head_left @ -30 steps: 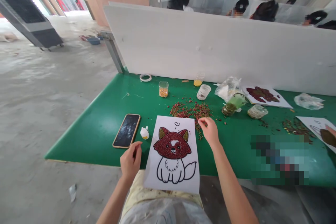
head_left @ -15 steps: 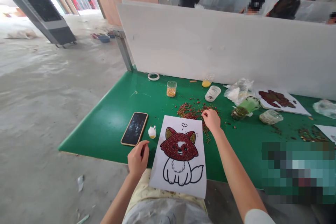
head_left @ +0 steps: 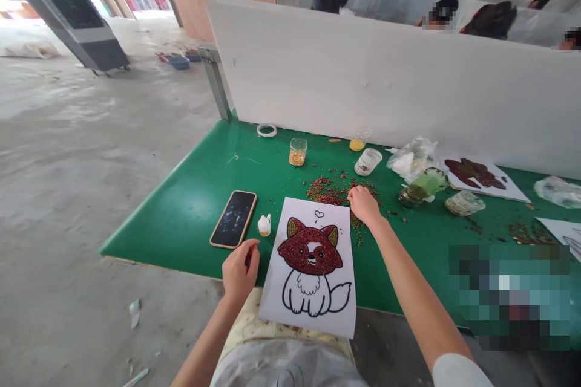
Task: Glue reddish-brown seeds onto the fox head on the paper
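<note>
A white sheet with a fox drawing (head_left: 308, 266) lies at the table's front edge; the fox's head is covered in dark red grains and its inner ears in greenish ones, while its body is bare outline. My right hand (head_left: 363, 202) is at the loose red and green beans (head_left: 324, 190) beyond the sheet, fingers closed; what they pinch is too small to see. My left hand (head_left: 241, 266) rests curled left of the sheet, fingertips together, contents hidden. Just above it stand a small white glue bottle (head_left: 264, 225) and a phone (head_left: 233, 219).
The green table (head_left: 181, 193) also holds a tape roll (head_left: 267, 130), a cup of yellow kernels (head_left: 298, 152), a tipped clear cup (head_left: 368, 161), a green bottle (head_left: 424, 186) and plastic bags. A white divider (head_left: 385, 78) rises behind, with people beyond it.
The camera view has shifted slightly. Both hands stay in nearly the same places, and my right hand's fingers dip a little lower among the beans.
</note>
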The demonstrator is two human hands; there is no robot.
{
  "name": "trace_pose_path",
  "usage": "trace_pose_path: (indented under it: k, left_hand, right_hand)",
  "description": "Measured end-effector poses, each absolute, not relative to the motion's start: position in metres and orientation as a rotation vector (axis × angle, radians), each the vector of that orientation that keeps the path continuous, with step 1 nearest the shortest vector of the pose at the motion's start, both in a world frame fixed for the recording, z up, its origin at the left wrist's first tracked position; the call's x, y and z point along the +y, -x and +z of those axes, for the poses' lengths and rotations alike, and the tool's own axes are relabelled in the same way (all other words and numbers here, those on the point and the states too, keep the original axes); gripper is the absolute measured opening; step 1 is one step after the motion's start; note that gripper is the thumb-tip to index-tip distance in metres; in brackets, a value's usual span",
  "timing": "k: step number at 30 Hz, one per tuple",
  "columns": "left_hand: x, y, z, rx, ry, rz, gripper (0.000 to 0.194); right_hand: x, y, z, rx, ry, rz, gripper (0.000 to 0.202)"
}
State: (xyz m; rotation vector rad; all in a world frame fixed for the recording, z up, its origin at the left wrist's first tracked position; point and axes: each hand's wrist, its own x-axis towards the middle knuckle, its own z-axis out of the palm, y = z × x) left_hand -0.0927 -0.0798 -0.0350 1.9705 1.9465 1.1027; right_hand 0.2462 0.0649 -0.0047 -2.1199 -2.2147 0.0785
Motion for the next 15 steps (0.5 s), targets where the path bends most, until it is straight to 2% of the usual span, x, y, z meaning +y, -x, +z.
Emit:
trace_pose_path:
  k: [4, 8, 15]
  left_hand:
    - [-0.080, 0.092, -0.032, 1.947, -1.975, 1.087, 0.023]
    - [-0.081, 0.091, -0.031, 1.949, -1.976, 1.062, 0.023]
    - [-0.080, 0.091, -0.032, 1.944, -1.976, 1.051, 0.023]
  right_hand:
    - [0.035, -0.226, -0.005, -2.209, 1.870, 0.109, 0.012]
    - [-0.007, -0.190, -0.005, -2.267, 1.407, 0.366, 0.012]
    - [-0.037, -0.161, -0.001, -2.477, 1.324, 0.351, 0.011]
